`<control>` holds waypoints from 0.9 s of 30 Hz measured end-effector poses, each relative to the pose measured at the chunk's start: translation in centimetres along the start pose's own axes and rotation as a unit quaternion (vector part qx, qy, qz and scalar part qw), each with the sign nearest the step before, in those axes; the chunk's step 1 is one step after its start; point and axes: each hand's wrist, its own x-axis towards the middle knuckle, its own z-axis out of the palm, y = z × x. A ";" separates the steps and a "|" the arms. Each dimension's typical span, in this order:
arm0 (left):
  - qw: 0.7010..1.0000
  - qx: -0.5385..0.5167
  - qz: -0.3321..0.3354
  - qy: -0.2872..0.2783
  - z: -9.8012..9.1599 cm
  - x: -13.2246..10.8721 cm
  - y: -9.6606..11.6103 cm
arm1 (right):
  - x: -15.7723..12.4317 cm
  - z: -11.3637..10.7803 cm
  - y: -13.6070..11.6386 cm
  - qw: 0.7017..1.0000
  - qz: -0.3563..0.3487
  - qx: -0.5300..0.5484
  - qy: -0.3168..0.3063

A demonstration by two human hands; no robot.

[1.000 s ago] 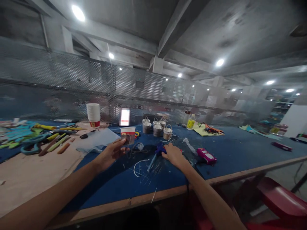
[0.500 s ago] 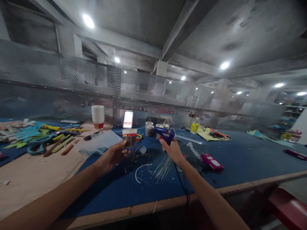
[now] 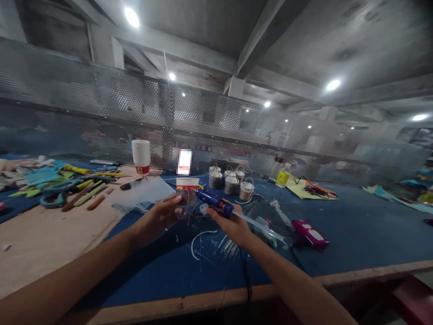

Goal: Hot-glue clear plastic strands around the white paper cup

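My left hand [image 3: 161, 215] is closed on a paper cup [image 3: 187, 189] with a red band, held just above the blue table [image 3: 355, 230]. My right hand [image 3: 233, 225] grips a blue glue gun [image 3: 214, 203], its nozzle pointing left at the cup's side. A clear glue stick [image 3: 260, 224] sticks out of the gun's back toward the right. The gun's black cord [image 3: 246, 275] runs down toward me over the table edge. Thin white glue strands [image 3: 203, 239] lie on the cloth under my hands.
Several small wrapped cups with wire handles [image 3: 232, 183] stand behind my hands. A stack of paper cups [image 3: 141, 155] stands at the back left. Scissors and coloured strips [image 3: 64, 189] lie at the left. A pink object [image 3: 310, 232] lies at the right. A metal mesh screen [image 3: 101, 113] closes the table's far side.
My right hand picked the glue gun up off the table, lifted it, then brought it down and leftward until the nozzle met the cup. My left hand kept holding the cup.
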 end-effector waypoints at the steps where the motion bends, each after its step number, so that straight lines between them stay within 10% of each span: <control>1: 1.000 0.008 0.001 -0.001 0.0 0.0 0.0 | -0.1 -0.2 -0.3 1.000 -0.001 -0.002 -0.012; 27: 0.999 0.035 0.014 0.003 -0.2 0.4 -0.4 | -0.2 -1.0 -1.9 0.994 -0.068 -0.077 -0.028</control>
